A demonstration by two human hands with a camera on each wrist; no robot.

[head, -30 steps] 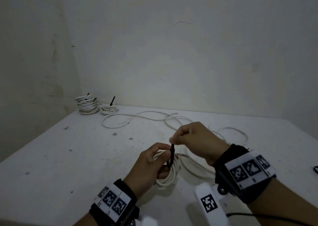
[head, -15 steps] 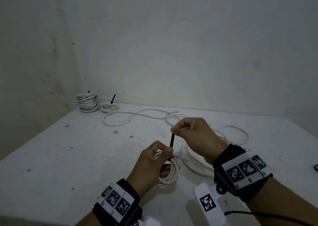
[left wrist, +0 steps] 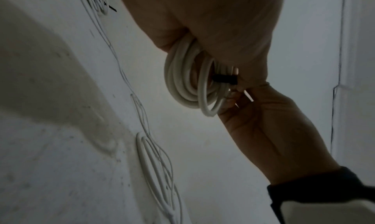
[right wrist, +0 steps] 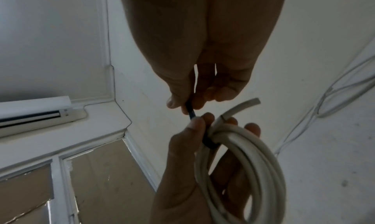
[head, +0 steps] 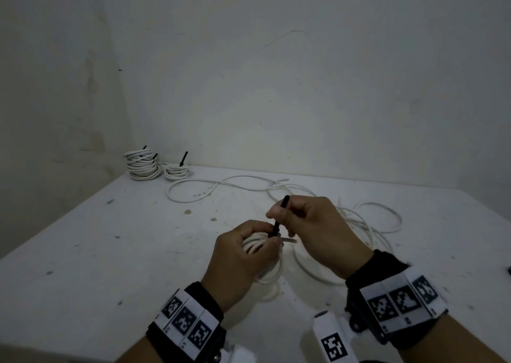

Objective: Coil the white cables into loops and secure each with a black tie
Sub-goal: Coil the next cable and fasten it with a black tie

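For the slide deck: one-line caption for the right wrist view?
Left hand grips a coiled white cable while right hand pinches the black tie wrapped around it.

A scuffed white table (head: 116, 252) is standing in a dim corner, plain walls (head: 304, 86) rising behind it. An air conditioner (right wrist: 34, 110) is hanging high above the table.

Left hand (left wrist: 213, 26) holds the white cable coil (left wrist: 188, 81), black tie (left wrist: 224, 79) across it, right hand (left wrist: 263, 123) touching
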